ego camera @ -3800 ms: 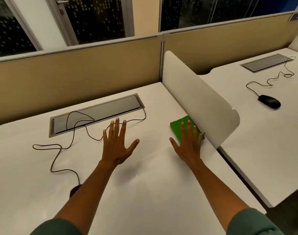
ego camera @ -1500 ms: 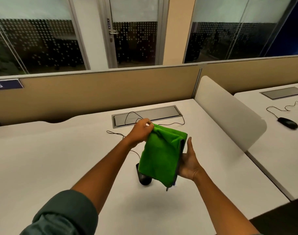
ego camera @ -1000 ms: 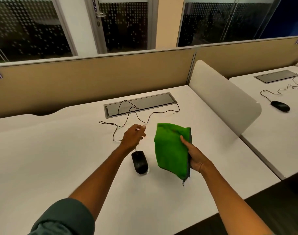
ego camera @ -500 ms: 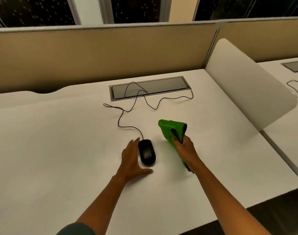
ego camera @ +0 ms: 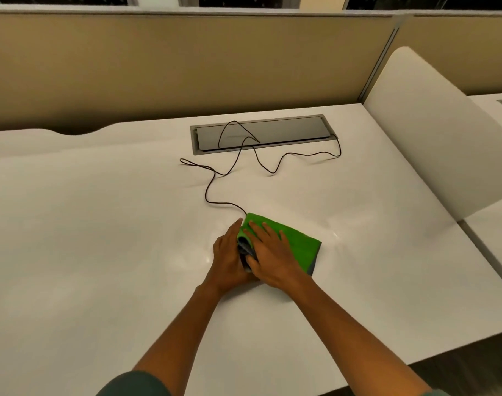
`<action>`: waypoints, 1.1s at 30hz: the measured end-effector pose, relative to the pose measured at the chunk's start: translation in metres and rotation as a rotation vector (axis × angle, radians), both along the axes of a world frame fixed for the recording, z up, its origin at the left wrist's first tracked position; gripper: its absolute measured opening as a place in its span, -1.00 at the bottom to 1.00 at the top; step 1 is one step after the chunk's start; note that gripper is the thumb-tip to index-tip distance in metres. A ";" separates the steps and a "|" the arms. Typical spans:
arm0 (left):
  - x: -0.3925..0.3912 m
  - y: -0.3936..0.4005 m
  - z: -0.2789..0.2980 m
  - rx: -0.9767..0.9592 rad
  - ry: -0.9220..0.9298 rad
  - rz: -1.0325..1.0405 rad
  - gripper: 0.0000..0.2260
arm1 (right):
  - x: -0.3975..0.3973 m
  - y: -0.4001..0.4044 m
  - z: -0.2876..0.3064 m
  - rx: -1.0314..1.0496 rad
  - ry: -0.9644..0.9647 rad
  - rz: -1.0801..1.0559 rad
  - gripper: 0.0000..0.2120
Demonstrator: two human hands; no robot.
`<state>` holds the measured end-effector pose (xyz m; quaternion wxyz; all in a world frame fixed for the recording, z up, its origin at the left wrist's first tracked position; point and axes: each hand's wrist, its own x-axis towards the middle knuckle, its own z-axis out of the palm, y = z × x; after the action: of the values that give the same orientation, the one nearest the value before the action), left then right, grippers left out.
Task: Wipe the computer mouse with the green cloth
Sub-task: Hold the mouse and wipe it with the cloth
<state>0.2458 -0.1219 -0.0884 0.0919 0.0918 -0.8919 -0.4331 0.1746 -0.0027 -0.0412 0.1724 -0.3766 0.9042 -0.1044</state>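
Observation:
The green cloth [ego camera: 299, 244] is draped over the computer mouse in the middle of the white desk [ego camera: 101, 252]. The mouse itself is hidden under the cloth and my hands. Only its black cable [ego camera: 212, 192] shows, running out from under the cloth's far corner. My right hand [ego camera: 272, 258] lies on top of the cloth, fingers spread, pressing it down onto the mouse. My left hand [ego camera: 228, 261] is cupped against the mouse's left side, touching the cloth's edge. A dark grey sliver shows between the two hands.
The cable loops back to a grey cable hatch [ego camera: 286, 132] set in the desk. A beige partition [ego camera: 187, 67] runs behind the desk, and a white rounded divider [ego camera: 429, 155] stands on the right. The desk's front edge [ego camera: 415, 358] drops off at the lower right.
My right hand has brought the cloth left and down over the mouse, covering it. My left hand has closed in against the mouse's left side. The view has tilted further down.

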 end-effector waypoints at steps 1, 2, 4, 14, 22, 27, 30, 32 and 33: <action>0.000 0.000 -0.001 -0.002 -0.014 -0.010 0.04 | 0.002 -0.002 -0.002 0.023 0.024 0.002 -0.43; -0.001 -0.001 -0.002 -0.008 -0.027 -0.019 0.03 | 0.004 -0.004 -0.005 0.030 0.039 0.000 -0.45; -0.001 -0.001 -0.004 -0.020 -0.022 -0.018 -0.02 | 0.008 -0.005 -0.010 0.014 0.051 -0.005 -0.49; 0.001 -0.004 -0.007 -0.062 -0.020 -0.052 -0.02 | 0.023 0.016 -0.021 -0.204 0.016 0.071 -0.49; 0.002 -0.005 -0.006 -0.107 -0.036 -0.043 0.03 | 0.030 0.040 -0.020 -0.349 -0.040 0.134 -0.50; 0.001 -0.005 -0.005 -0.109 -0.045 -0.046 -0.01 | 0.031 0.053 -0.020 -0.449 -0.094 0.117 -0.49; 0.001 -0.005 -0.005 -0.096 -0.041 -0.040 0.00 | 0.032 0.058 -0.022 -0.503 -0.081 0.119 -0.50; 0.001 -0.005 -0.004 -0.095 -0.041 -0.040 0.01 | 0.033 0.061 -0.022 -0.543 -0.063 0.113 -0.51; 0.001 -0.005 -0.004 -0.092 -0.039 -0.040 0.01 | 0.032 0.063 -0.022 -0.561 -0.051 0.111 -0.52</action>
<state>0.2470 -0.1265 -0.0920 0.0700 0.0780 -0.9141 -0.3917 0.2069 0.0601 -0.0637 0.0896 -0.4559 0.8133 -0.3501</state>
